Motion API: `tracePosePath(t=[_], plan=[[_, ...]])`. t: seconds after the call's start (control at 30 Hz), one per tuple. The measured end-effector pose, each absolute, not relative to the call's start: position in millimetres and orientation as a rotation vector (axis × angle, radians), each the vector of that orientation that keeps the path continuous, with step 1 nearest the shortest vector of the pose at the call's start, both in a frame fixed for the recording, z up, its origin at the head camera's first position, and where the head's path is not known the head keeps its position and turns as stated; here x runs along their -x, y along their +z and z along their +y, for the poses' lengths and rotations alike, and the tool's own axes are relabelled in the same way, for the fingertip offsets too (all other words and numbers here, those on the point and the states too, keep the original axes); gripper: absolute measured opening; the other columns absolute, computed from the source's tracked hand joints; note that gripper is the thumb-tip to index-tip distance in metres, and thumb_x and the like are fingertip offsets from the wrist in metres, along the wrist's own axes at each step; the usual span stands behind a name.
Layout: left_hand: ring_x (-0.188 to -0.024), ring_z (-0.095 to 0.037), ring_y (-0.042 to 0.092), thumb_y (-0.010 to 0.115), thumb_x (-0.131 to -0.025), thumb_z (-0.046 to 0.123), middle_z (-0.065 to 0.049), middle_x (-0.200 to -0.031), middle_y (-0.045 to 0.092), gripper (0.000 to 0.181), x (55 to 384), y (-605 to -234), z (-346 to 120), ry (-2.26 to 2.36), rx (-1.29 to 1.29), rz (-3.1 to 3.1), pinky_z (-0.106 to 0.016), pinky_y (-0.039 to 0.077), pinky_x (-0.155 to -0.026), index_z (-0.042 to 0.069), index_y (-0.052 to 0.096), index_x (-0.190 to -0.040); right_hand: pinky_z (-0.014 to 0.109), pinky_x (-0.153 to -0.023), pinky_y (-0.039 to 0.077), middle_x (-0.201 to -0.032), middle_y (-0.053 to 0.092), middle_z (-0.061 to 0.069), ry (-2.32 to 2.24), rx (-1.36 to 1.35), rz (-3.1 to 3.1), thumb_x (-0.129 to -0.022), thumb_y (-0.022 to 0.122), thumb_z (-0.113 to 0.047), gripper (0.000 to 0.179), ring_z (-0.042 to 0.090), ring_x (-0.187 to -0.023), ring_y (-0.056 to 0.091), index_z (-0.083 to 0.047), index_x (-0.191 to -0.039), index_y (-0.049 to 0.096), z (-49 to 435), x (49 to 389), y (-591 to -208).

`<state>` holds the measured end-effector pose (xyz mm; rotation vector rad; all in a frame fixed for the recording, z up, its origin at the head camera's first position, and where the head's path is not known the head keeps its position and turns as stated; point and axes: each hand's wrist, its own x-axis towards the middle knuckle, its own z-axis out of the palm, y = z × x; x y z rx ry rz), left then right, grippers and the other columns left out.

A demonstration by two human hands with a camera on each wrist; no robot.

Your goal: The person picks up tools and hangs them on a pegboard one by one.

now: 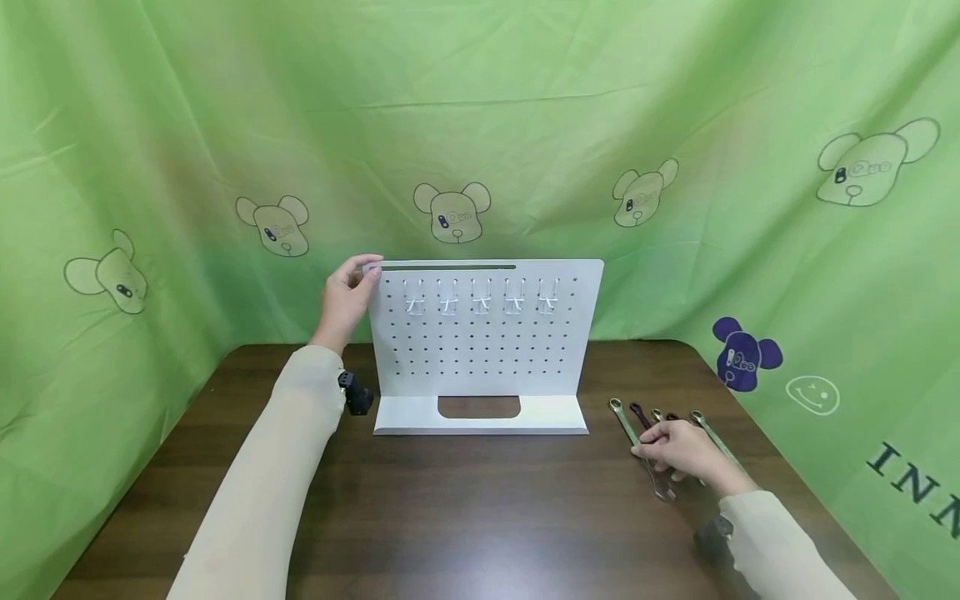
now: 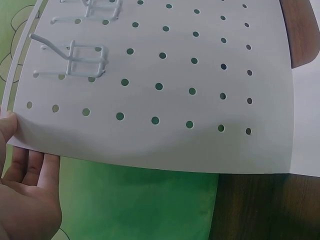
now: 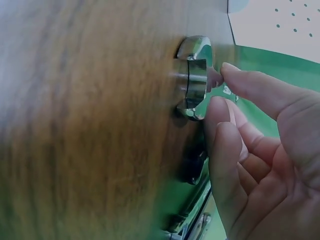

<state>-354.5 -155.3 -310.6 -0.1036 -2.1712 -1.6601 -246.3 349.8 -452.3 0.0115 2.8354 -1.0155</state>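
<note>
My left hand (image 1: pixel 347 302) grips the upper left corner of a white pegboard (image 1: pixel 480 358) that stands upright on its base. In the left wrist view the thumb lies on the front face and the fingers (image 2: pixel 35 170) are behind the edge. At the right of the table, my right hand (image 1: pixel 686 454) pinches the shaft of the leftmost combination wrench (image 1: pixel 625 421) between thumb and fingertips. This wrench lies slanted, its ring end away from me. The right wrist view shows its open end (image 3: pixel 196 75) close over the wood, with thumb and fingers at either side of the shaft.
Several white wire hooks (image 1: pixel 481 298) hang in a row across the pegboard's upper part. More wrenches lie right of the held one, among them a dark one (image 1: pixel 637 410) and a silver one (image 1: pixel 708 427). A green printed curtain (image 1: pixel 525 125) surrounds the brown table (image 1: pixel 480 517).
</note>
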Motion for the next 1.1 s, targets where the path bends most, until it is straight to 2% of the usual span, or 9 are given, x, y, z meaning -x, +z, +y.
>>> tracePosePath(t=[0.2,0.43,0.87,1.1], plan=[[-0.088,-0.016,0.053,0.062,-0.102,0.024,-0.008,-0.101,0.061,0.028,353.7,-310.0,-153.9,-1.678,0.122,-2.156,-0.029,0.046,-0.077,0.016,0.066,-0.128,0.034,-0.052,0.053,-0.068,0.063,0.001,-0.987,-0.049,2.822,-0.087,0.079,-0.028,0.027,0.016,-0.065,0.061,-0.002,-0.090,0.072,349.4,248.3,-452.7],[-0.093,-0.019,0.056,0.061,-0.102,0.025,-0.010,-0.107,0.063,0.029,354.3,-310.1,-155.0,-1.678,0.125,-2.168,-0.031,0.048,-0.083,0.016,0.065,-0.130,0.031,-0.050,0.050,-0.064,0.061,-0.001,-1.034,-0.061,2.774,-0.087,0.077,-0.026,0.022,0.014,-0.061,0.057,-0.005,-0.084,0.074,349.7,250.6,-454.4],[-0.094,-0.018,0.056,0.061,-0.102,0.028,-0.007,-0.105,0.062,0.029,355.1,-312.2,-155.9,-1.659,0.102,-2.179,-0.032,0.048,-0.083,0.019,0.066,-0.129,0.031,-0.053,0.049,-0.062,0.059,-0.001,-1.019,-0.119,2.789,-0.085,0.078,-0.026,0.020,0.015,-0.062,0.056,-0.008,-0.078,0.074,347.5,250.0,-454.9],[-0.096,-0.019,0.057,0.062,-0.102,0.028,-0.009,-0.108,0.063,0.029,356.3,-312.3,-156.3,-1.654,0.102,-2.178,-0.034,0.048,-0.085,0.019,0.066,-0.128,0.033,-0.054,0.052,-0.065,0.060,0.001,-0.987,-0.107,2.802,-0.085,0.077,-0.024,0.021,0.016,-0.064,0.058,-0.004,-0.081,0.073,344.5,248.6,-449.4]])
